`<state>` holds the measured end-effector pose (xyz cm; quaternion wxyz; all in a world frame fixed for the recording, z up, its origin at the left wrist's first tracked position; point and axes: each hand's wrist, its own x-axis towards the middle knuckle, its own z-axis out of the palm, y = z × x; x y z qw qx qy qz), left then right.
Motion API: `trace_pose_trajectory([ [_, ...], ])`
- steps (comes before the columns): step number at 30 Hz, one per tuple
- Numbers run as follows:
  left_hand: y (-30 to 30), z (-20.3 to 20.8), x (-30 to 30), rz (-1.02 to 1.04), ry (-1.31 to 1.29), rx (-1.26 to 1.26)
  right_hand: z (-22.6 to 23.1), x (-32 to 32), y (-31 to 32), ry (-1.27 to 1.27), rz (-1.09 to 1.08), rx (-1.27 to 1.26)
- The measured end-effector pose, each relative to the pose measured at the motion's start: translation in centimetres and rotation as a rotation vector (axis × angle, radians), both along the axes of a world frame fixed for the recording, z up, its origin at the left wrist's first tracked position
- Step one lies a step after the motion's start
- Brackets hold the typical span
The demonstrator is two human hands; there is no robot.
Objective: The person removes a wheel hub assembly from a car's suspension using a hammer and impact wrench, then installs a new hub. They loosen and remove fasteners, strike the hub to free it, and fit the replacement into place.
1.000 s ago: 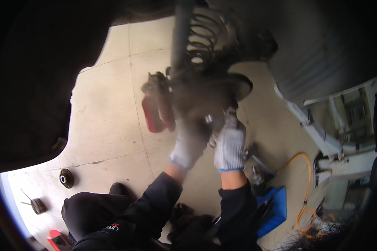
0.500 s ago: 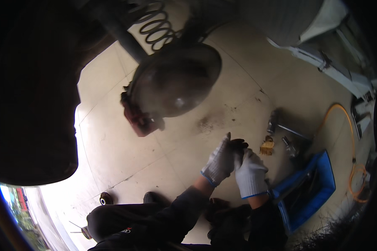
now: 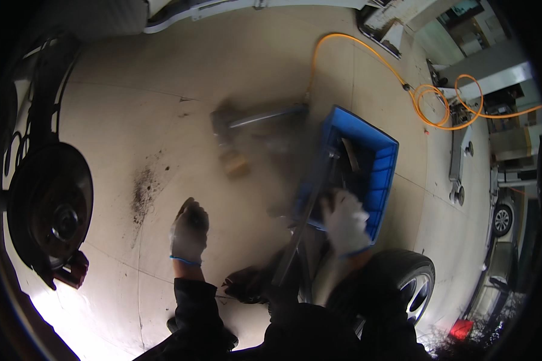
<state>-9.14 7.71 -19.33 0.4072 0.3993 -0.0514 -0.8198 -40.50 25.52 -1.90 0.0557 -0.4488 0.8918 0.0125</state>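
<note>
My left hand (image 3: 190, 231), in a white knit glove with dark, dirty fingers, hovers above the floor on the left. Its fingers are curled together; whatever they may hold is hidden. My right hand (image 3: 346, 222), gloved the same way, reaches into the near end of a blue plastic bin (image 3: 384, 168). Motion smears its fingers, so its grip is unclear. Dark tools lie inside the bin. Beside the right hand, a long metal bar (image 3: 309, 210) slants across the bin's left side; whether the hand touches it I cannot tell.
A brake disc (image 3: 51, 198) with a red caliper (image 3: 73, 269) hangs at left. Beyond the hands lie a blurred tool with a shiny shaft (image 3: 265, 116) and a yellowish piece (image 3: 235, 163). An orange hose (image 3: 367, 45) loops across the floor. A wheel (image 3: 424, 271) lies under my right forearm.
The view has swung right. My hands, formerly together around something dark, are now apart. The right one has moved to the blue bin; the left stays over the floor.
</note>
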Motion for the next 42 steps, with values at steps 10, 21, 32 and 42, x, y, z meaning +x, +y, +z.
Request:
trace_pose_trajectory([
  [10,-1.2,1.6,-1.2,-0.086,0.1,0.084,-13.0,-12.6,0.6,-0.151,-0.487,0.173],
  [21,-0.8,1.9,-1.6,-0.061,0.224,-0.023,-20.9,-15.8,-1.7,0.023,-0.698,0.117],
  [32,0.3,6.7,-1.7,-0.093,-0.168,-0.286,-20.9,-17.9,-1.5,-0.069,0.061,0.237],
  [42,-0.8,9.1,-0.3,0.031,-0.108,-0.229,-10.2,-22.9,5.5,-0.077,0.153,0.48],
])
